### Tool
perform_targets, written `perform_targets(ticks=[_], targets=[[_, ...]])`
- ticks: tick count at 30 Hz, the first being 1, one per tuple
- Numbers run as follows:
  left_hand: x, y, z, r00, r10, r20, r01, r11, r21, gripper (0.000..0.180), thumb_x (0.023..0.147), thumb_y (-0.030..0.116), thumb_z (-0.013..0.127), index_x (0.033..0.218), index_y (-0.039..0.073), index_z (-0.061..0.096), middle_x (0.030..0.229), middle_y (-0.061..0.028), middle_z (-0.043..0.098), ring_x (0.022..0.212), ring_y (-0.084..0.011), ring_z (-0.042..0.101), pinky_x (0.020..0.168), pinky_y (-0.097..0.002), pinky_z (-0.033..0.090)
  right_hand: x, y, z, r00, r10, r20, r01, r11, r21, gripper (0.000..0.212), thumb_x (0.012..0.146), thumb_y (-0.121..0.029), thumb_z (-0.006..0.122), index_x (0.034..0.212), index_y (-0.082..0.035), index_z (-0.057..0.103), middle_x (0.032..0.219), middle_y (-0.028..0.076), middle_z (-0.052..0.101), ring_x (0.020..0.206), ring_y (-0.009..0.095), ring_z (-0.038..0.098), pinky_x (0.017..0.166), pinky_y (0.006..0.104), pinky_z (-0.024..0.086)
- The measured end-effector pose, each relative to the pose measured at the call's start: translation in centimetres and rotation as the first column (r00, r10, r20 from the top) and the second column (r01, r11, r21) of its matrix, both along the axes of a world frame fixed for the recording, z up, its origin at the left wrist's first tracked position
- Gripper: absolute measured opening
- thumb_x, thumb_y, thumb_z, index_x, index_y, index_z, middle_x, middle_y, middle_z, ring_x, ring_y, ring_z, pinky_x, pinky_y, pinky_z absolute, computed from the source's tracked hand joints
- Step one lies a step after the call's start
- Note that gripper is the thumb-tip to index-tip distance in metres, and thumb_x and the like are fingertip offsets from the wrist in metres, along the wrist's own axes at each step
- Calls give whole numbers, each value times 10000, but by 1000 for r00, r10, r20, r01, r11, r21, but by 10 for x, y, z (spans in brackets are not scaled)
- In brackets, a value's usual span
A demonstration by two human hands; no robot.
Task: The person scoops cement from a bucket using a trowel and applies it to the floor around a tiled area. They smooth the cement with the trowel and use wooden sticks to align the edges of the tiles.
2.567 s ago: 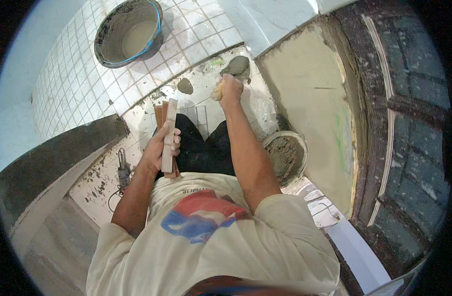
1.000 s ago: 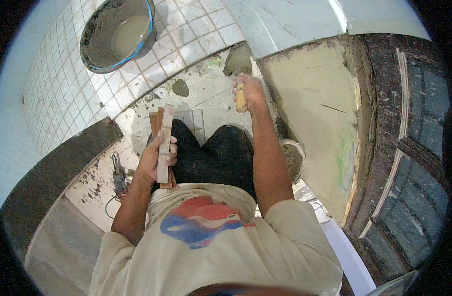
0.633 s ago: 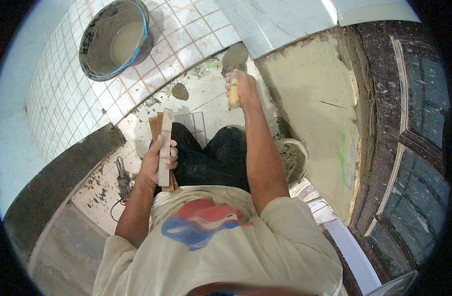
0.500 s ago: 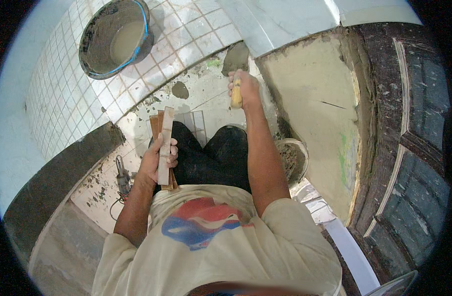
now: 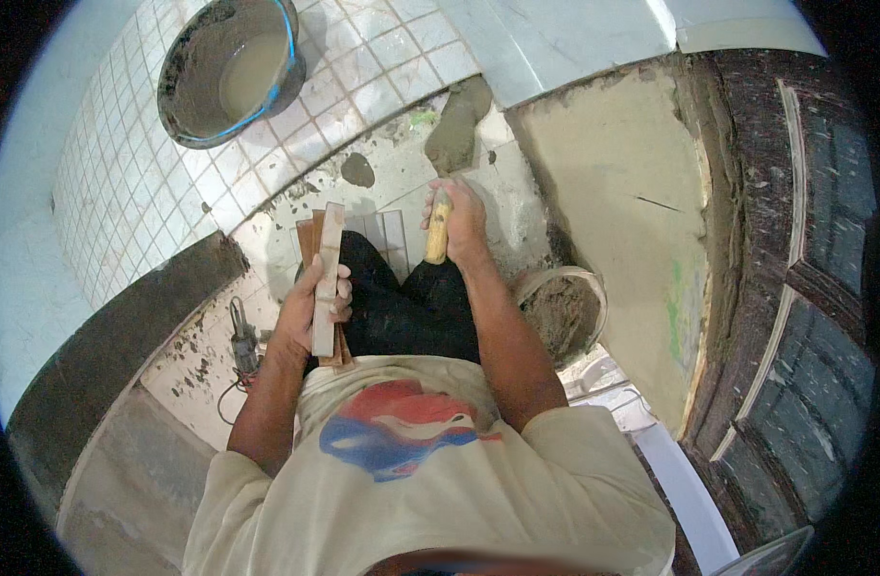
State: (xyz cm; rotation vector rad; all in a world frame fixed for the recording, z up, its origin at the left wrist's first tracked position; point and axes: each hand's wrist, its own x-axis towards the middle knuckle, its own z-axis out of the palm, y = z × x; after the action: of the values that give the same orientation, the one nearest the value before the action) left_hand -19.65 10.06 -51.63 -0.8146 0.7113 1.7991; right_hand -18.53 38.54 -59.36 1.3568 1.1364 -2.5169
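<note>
In my right hand [image 5: 467, 221] is a trowel [image 5: 437, 233], held by its yellow handle above the floor in front of my knees. Its blade merges with grey wet mortar [image 5: 467, 101], so blade and mortar are hard to tell apart. My left hand [image 5: 299, 312] grips several narrow tile strips [image 5: 328, 288], fanned slightly, pale on the front one and brown on those behind. They stand over my left thigh. A small round dab of mortar [image 5: 357, 170] sits on the floor between the strips and the tiled area.
A black bucket [image 5: 176, 115] with murky water stands on small square tiles at upper left. Beside my right arm is a pail of mortar [image 5: 562, 312]. A corded power tool [image 5: 242, 341] lies left of my left forearm. A dark panelled door [image 5: 805, 288] lines the right.
My right hand has drawn the trowel back toward me and slightly left; the mortar patch now reaches nearer. My left hand keeps the strips in nearly the same place.
</note>
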Motion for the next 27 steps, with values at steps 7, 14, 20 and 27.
perform_targets(ticks=[7,14,20,27], targets=[[-4,-2,-1,1000,-23,-13,23,1000,-9,511,1053,494,500,1110,6,638,809,-93,669,549,-136,532,476,-265,422,1,-40,-53,956,-291,28,270,840,-470,314,988,-420,573,990,-107,575,782,15,560,664,176,548,565,359,461],[-4,-2,0,1000,-14,-1,14,1000,-2,506,1057,480,493,1116,-1,636,806,-92,666,563,-139,534,472,-260,413,-34,-67,-52,989,-145,18,141,915,-378,318,995,-424,566,996,-106,572,749,28,543,600,185,549,521,365,473],[-6,1,0,1000,-22,-5,22,1000,3,493,1063,469,485,1114,2,634,805,-91,663,568,-138,534,471,-260,411,13,-28,-103,993,114,-15,-94,879,467,285,991,-383,561,950,-101,566,740,30,548,577,189,553,486,392,486],[-5,-4,-4,1000,-16,-6,16,998,62,497,1058,483,492,1109,9,633,817,-93,667,585,-130,537,483,-264,416,-28,0,-37,994,39,105,-23,989,-149,293,1024,-382,535,962,-97,551,736,21,546,562,172,542,490,365,485]])
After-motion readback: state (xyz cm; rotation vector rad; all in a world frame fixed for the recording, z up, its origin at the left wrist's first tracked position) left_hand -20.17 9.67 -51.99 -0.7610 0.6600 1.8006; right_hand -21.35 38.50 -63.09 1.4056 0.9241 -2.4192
